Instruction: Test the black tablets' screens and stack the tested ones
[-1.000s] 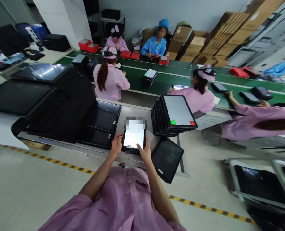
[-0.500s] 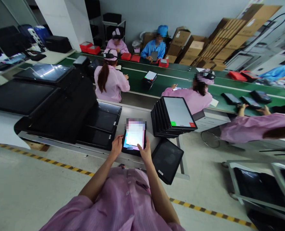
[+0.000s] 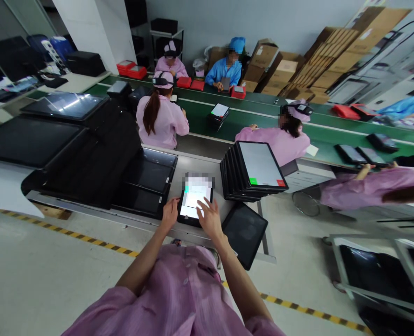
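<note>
A tablet [image 3: 192, 205] with a bright white screen sits in front of me over the grey cart top. Its left edge is gripped by my left hand [image 3: 170, 212], thumb on the frame. Over the lower right of the screen, my right hand [image 3: 210, 218] is open, fingers spread; a fingertip appears to touch the glass. A dark tablet [image 3: 246, 233] lies at the cart's corner by my right wrist. Beyond it rises a stack of tablets [image 3: 261, 163], the top one lit white with green and red corner patches.
Black tablets [image 3: 147, 170] lie left of my hands, beside larger dark screens [image 3: 32, 140]. Past the cart, co-workers in pink and blue sit along a green conveyor [image 3: 200, 112]. A wheeled trolley [image 3: 378, 270] stands at right. Cardboard boxes [image 3: 284, 70] lean against the wall.
My right hand has moved from the tablet's right edge onto its screen, fingers spreading. The display went from a coloured border to mostly white. My left hand stays put.
</note>
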A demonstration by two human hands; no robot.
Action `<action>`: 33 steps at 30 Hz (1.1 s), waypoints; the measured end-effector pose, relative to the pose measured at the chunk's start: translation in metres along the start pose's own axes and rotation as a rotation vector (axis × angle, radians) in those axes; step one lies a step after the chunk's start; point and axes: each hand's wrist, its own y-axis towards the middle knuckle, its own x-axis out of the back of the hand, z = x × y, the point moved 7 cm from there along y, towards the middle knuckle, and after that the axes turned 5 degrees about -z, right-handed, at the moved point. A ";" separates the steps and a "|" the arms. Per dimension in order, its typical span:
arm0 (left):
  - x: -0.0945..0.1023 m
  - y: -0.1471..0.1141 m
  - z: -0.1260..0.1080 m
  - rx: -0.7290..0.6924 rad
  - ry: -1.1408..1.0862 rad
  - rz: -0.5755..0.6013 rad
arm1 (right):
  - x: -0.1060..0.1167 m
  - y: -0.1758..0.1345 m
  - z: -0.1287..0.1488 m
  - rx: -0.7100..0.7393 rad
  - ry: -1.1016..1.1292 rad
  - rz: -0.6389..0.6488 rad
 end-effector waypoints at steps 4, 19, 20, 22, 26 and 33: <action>-0.001 0.000 0.003 0.004 0.010 -0.004 | 0.017 -0.008 -0.017 -0.055 -0.041 -0.085; 0.000 0.001 0.000 0.022 0.011 0.004 | 0.013 -0.008 -0.013 -0.040 0.089 -0.032; 0.000 0.001 0.001 0.024 0.009 0.003 | 0.015 -0.007 -0.014 -0.040 0.092 -0.044; 0.000 0.001 0.002 0.031 0.010 0.000 | 0.017 -0.007 -0.017 -0.035 0.091 -0.053; 0.000 0.001 0.001 0.018 0.021 0.006 | 0.014 -0.009 -0.020 -0.011 0.084 0.013; 0.001 0.002 0.004 0.028 0.027 0.009 | 0.019 -0.018 -0.047 -0.134 0.081 -0.135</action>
